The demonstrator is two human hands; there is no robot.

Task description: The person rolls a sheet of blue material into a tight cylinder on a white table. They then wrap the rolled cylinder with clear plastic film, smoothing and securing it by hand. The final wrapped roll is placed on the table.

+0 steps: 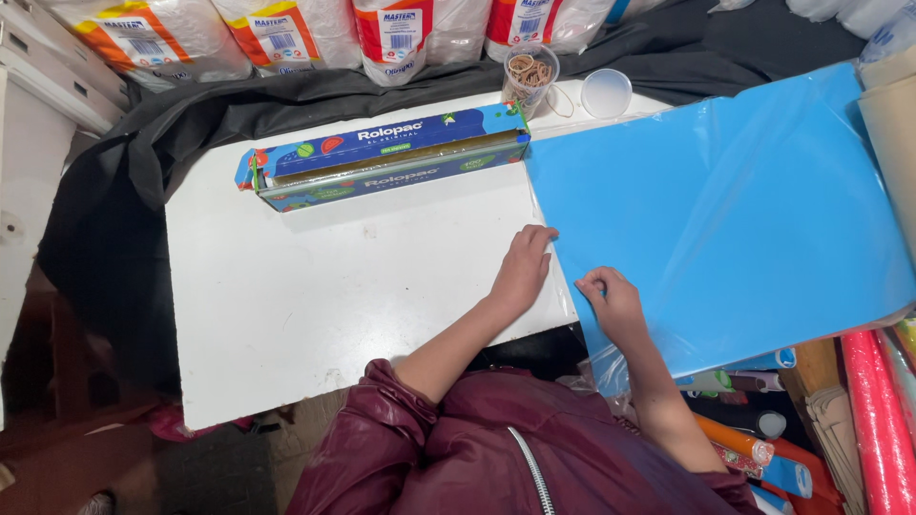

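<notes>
A large blue sheet (735, 200), covered in clear film, lies over the right end of a white table (286, 305) and hangs past its edge. My left hand (523, 270) rests flat on the table, its fingertips touching the sheet's left edge. At the sheet's near left corner, my right hand (615, 303) pinches the edge with curled fingers. A long blue box of cling film (382, 157) sits open at the back of the table.
A clear cup of rubber bands (530, 76) and a round lid (606, 92) stand behind the box. Plastic-wrapped sacks (286, 38) line the back on black cloth. Coloured paper rolls (868, 420) stand at the lower right.
</notes>
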